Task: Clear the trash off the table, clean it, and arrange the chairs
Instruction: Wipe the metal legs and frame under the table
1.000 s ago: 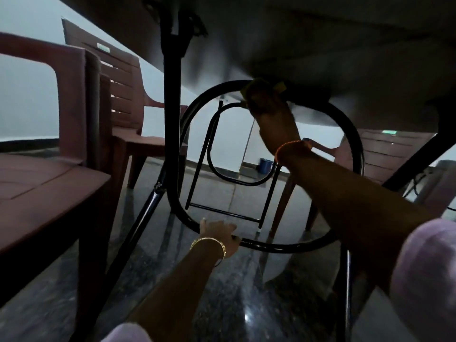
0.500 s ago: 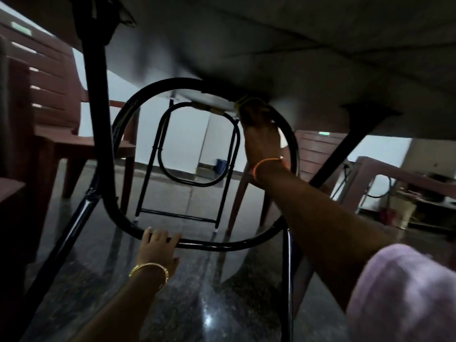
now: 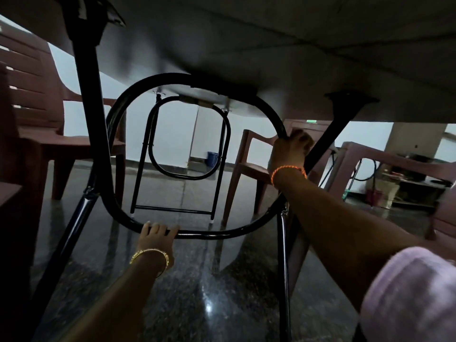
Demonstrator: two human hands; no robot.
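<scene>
Down here under the table (image 3: 271, 45), no writing can be read; the only label-like marks are a small green strip (image 3: 311, 121) on the back of the far chair (image 3: 249, 166) at the right, and its text is too small to make out.

The left hand (image 3: 158, 236) reaches forward and low, its fingers curled over the bottom bar of the near black metal loop (image 3: 116, 201) that forms part of the table's folding leg frame. A gold bangle (image 3: 150, 257) sits on that wrist. The right hand (image 3: 291, 149) is higher up, wrapped round the right curve of the same loop where it meets a slanted black brace (image 3: 328, 141). That wrist wears an orange thread band (image 3: 287, 170), and a pale pink sleeve (image 3: 409, 294) shows at the lower right. The two hands are well apart, both gripping the loop.

A thick black leg (image 3: 86, 95) runs down the left side from the tabletop. A second, smaller loop frame (image 3: 187, 154) stands farther back under the table, its feet on the dark polished floor (image 3: 197, 280). A reddish-brown plastic chair (image 3: 37, 107) stands at the left beside the table, another at the far right. A small blue bin (image 3: 212, 158) sits against the far wall.
</scene>
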